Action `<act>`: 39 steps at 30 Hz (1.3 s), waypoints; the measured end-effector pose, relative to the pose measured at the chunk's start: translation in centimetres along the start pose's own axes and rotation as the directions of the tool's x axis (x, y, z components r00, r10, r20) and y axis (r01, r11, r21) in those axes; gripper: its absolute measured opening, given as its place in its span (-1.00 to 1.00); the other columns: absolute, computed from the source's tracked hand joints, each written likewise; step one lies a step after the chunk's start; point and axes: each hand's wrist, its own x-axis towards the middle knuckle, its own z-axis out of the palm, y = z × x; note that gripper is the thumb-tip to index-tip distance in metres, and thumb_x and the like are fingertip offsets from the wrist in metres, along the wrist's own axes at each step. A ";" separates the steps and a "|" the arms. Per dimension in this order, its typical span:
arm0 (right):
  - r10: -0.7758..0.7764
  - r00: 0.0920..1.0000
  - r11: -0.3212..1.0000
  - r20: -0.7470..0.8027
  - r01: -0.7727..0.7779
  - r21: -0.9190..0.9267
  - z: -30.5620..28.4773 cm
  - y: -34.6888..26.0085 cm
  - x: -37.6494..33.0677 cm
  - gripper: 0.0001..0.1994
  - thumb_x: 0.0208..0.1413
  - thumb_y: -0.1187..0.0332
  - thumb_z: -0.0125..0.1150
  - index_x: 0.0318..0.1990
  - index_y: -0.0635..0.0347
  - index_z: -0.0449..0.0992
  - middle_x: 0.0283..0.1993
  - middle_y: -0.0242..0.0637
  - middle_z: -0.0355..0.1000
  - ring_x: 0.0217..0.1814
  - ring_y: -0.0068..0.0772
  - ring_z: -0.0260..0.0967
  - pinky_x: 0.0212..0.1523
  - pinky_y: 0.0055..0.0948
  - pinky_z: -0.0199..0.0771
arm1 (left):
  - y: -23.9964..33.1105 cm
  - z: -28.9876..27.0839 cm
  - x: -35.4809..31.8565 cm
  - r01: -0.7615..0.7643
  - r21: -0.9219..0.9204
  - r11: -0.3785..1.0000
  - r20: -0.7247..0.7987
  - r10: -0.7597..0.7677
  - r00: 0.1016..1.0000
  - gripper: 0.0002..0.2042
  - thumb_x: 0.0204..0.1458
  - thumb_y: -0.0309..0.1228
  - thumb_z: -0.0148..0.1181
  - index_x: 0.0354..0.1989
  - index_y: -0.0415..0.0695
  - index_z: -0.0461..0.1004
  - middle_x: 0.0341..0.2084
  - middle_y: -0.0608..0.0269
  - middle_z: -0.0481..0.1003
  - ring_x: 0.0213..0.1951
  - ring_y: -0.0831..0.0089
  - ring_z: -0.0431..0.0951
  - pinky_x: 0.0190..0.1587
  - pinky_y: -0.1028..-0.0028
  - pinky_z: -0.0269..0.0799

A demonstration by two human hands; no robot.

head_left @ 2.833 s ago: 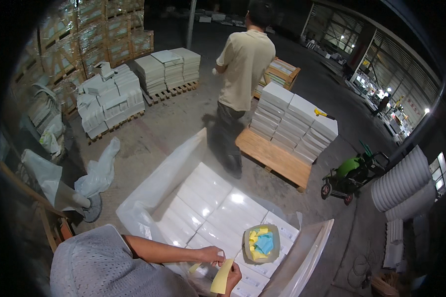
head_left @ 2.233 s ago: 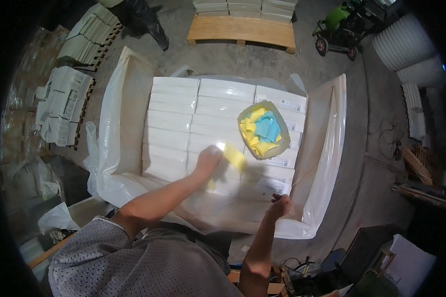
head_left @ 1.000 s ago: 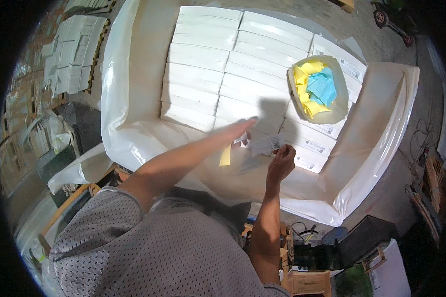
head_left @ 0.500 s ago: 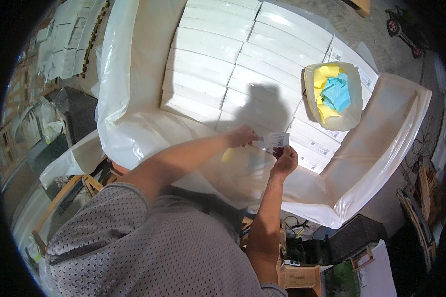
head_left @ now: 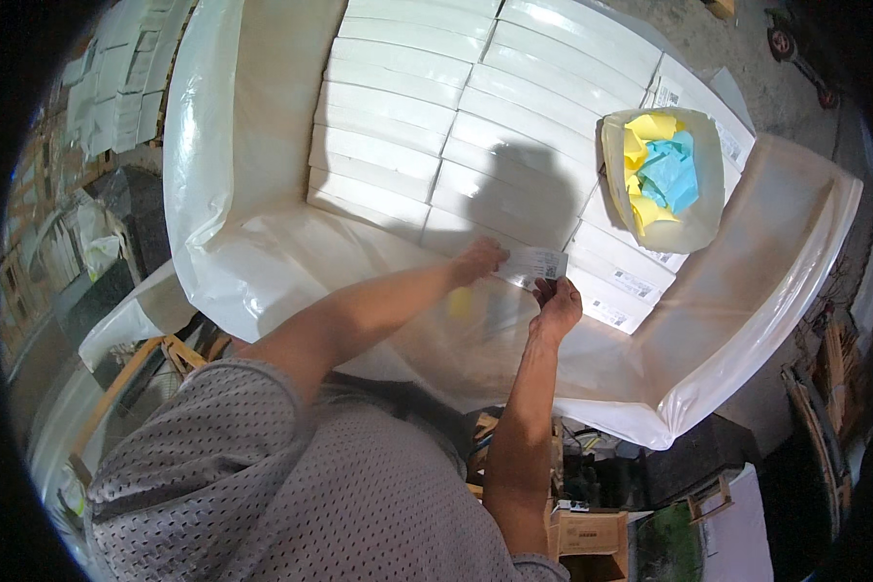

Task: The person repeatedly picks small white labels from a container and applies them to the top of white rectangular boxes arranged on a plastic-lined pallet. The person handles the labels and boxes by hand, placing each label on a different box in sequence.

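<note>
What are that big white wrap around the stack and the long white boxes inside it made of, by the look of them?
The wrap looks like thin plastic film: milky, half see-through, glossy, with soft folds and creases. The boxes look like white cardboard or coated card, though that is less sure: flat, smooth faces with straight edges and a light sheen. The small label between the left hand and right hand looks like paper.

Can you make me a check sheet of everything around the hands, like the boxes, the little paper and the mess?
Surface: rows of white boxes stacked flat, plastic sheet folded open around them.
Job's things: small white label held between both hands.
Clutter: tub of yellow and blue scraps on the boxes.
Grippers: left hand and right hand both pinch the label.
Cables: nothing seen.
Surroundings: more white boxes far left, cardboard carton below.
</note>
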 end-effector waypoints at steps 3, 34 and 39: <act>0.022 1.000 0.998 -0.015 -0.023 -0.059 -0.3 1.5 1.7 -0.84 0.21 0.47 0.03 -0.09 0.30 0.32 -0.35 -0.14 0.46 -0.44 -0.29 0.51 -0.59 -0.48 0.44 | -2.1 0.7 1.3 0.047 0.116 0.992 0.068 -0.056 0.996 -0.74 -0.07 -0.36 0.23 -0.15 -0.05 0.50 -0.29 0.18 0.53 -0.17 0.24 0.55 -0.21 0.30 0.48; -0.080 0.984 0.888 -0.161 -0.003 -0.460 1.6 11.2 12.8 -0.64 0.13 0.28 0.17 0.01 0.24 0.30 -0.34 -0.23 0.49 -0.47 -0.32 0.45 -0.46 -0.30 0.47 | -3.8 -2.2 5.7 0.433 -0.210 0.877 -0.096 -0.459 0.883 -0.64 0.12 -0.07 0.03 -0.15 -0.08 0.52 -0.12 0.07 0.51 -0.03 0.06 0.49 0.00 0.17 0.42; -0.097 0.984 0.859 -0.150 0.007 -0.512 2.5 8.8 12.3 -0.75 0.10 0.28 0.21 -0.22 0.33 0.49 -0.35 -0.21 0.52 -0.45 -0.36 0.46 -0.36 -0.38 0.48 | -4.2 -2.1 6.0 0.459 -0.193 0.867 -0.058 -0.477 0.877 -0.67 0.12 -0.12 0.05 -0.13 -0.09 0.53 -0.14 0.08 0.53 -0.05 0.06 0.51 0.00 0.18 0.44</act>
